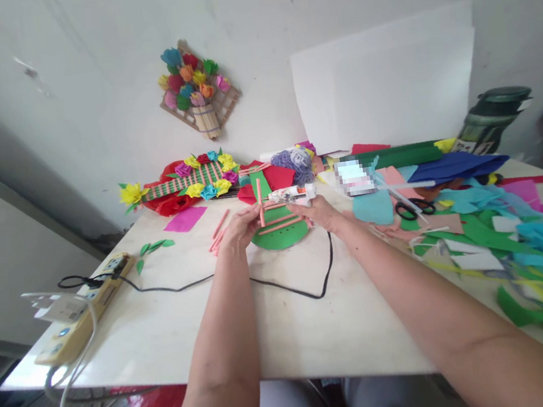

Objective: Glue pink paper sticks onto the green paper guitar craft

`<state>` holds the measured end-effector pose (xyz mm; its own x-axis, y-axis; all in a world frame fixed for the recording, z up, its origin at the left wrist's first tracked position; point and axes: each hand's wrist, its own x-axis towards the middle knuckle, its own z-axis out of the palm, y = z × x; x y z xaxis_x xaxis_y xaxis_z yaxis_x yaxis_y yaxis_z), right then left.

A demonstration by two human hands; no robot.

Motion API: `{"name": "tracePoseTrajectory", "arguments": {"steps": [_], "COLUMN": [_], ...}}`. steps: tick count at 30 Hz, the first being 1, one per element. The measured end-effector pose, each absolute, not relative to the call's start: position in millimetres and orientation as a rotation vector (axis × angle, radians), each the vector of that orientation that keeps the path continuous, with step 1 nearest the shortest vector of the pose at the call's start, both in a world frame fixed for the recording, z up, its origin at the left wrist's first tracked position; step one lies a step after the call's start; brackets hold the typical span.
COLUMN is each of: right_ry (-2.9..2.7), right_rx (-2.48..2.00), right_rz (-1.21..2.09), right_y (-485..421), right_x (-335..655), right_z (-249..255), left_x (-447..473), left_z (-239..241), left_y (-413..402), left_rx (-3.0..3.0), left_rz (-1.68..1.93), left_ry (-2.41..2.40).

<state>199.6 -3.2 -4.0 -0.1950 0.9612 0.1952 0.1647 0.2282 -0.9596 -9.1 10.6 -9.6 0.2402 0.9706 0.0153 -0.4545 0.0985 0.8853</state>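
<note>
My left hand [240, 227] pinches a pink stick [259, 195] that stands upright over the work. In my right hand [317, 210] is a white hot glue gun [306, 191], its nozzle pointing left toward the stick. Below both hands lies a green rounded piece [284, 237] with a row of small holes and a pink stick laid across it. A narrower green strip [259, 179] extends beyond the hands; its join is hidden. Loose pink sticks [218, 238] lie beside my left hand. The black cord [309, 294] loops over the table in front of the green piece.
A power strip [91, 306] with plugs sits at the left table edge. Behind stands a guitar-shaped craft [187, 180] with paper flowers. At right are scissors [414, 209], a phone [355, 177], many paper scraps [502, 231] and a dark green bottle [496, 118].
</note>
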Motion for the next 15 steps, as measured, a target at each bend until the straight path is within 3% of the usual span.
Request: {"name": "tracePoseTrajectory", "arguments": {"steps": [15], "right_ry": [-1.564], "right_rx": [-1.001], "right_rz": [1.124], "right_y": [-1.4], "right_x": [202.6], "right_z": [-5.5], "left_x": [-7.8], "left_z": [-7.2], "left_y": [7.3], "left_rx": [0.898], "left_rz": [1.184], "left_ry": [0.727]}}
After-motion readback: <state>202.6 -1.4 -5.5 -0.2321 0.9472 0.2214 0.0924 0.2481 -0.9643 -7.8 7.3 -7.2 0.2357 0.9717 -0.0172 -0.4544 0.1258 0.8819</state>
